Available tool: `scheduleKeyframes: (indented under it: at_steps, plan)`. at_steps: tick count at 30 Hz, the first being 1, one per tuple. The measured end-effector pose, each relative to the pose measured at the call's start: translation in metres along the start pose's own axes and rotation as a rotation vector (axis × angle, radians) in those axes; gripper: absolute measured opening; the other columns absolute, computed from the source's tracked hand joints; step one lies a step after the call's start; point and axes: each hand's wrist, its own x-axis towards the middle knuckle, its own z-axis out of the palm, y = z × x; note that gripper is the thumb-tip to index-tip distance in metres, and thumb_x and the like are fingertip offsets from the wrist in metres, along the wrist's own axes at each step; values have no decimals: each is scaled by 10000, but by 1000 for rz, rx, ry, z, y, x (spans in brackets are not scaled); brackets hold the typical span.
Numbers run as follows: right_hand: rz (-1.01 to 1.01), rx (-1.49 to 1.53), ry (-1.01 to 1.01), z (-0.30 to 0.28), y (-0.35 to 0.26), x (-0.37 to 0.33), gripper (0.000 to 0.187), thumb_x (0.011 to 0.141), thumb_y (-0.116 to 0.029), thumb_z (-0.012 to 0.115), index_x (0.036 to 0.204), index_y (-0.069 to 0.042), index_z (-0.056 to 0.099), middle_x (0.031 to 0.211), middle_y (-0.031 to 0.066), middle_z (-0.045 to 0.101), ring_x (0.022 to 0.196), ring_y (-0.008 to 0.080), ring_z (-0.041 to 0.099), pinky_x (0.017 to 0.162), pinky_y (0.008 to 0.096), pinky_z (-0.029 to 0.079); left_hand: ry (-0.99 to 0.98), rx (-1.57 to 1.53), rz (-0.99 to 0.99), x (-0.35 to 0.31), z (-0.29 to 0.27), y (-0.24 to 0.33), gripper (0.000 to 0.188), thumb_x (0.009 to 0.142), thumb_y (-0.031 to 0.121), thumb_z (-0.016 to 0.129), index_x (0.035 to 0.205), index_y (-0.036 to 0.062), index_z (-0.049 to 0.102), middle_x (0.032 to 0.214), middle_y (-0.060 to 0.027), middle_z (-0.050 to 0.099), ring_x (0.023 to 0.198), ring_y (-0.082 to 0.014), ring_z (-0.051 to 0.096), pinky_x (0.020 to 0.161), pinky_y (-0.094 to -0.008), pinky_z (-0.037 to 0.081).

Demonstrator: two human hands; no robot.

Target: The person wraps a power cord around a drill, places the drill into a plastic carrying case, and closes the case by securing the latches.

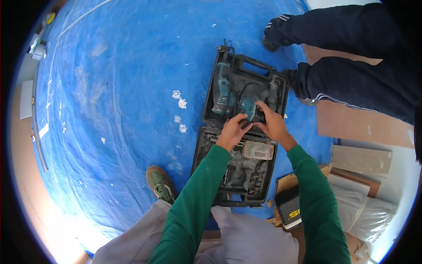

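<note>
A teal and black power drill (247, 107) lies in the far half of an open black tool case (207, 115). My left hand (234, 131) is closed at the near side of its body, fingertips against the housing. My right hand (273, 125) curls round the drill's dark right end, thumb and fingers bent; my hands nearly meet there. In the near half of the case, just below my hands, sit a cloudy clear plastic box (257, 150) and several drill bits (226, 177) in moulded slots. The drill's dark cable (229, 47) bunches at the far-left corner.
Blue sheeting (132, 97) covers the floor. Another person's dark-trousered legs (351, 79) stand at the far right, shoes close to the case. A black box with yellow lettering (288, 207), boards (361, 159) and a plastic-wrapped bundle (369, 215) lie right of my right arm.
</note>
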Motion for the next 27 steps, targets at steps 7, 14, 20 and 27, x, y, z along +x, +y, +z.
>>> scheduleKeyframes:
  at_steps: [7, 14, 20, 27]
  plan:
    - [-50, -49, 43, 16, 2, -13, 853, 791, -65, 814, 1508, -136, 358, 1260, 200, 657, 1053, 434, 648, 836, 519, 535, 202, 302, -101, -48, 29, -2, 446, 916, 140, 729, 1298, -9, 553, 1280, -137, 563, 1292, -297, 516, 1086, -501, 478]
    - [-16, 94, 16, 19, -2, -18, 913, 803, -26, 782, 1571, -173, 310, 1273, 227, 629, 1069, 460, 622, 878, 529, 519, 173, 1305, 390, -91, 46, 49, 708, 854, 219, 819, 1439, -10, 492, 1395, -204, 577, 1233, -304, 596, 1002, -410, 499]
    - [-9, 228, -48, 21, -2, -12, 920, 854, 0, 743, 1613, -190, 260, 1340, 268, 584, 1144, 500, 584, 947, 544, 502, 218, 1619, 933, -8, 46, 114, 832, 815, 370, 843, 1472, 20, 472, 1389, -233, 544, 1265, -395, 546, 1043, -494, 460]
    - [-52, 284, -83, 27, 9, -11, 883, 902, -64, 734, 1622, -177, 236, 1298, 257, 606, 1157, 473, 589, 978, 543, 487, 195, 2275, 899, 46, 50, 140, 844, 788, 429, 808, 1504, 116, 489, 1341, -147, 567, 1298, -358, 471, 1050, -499, 406]
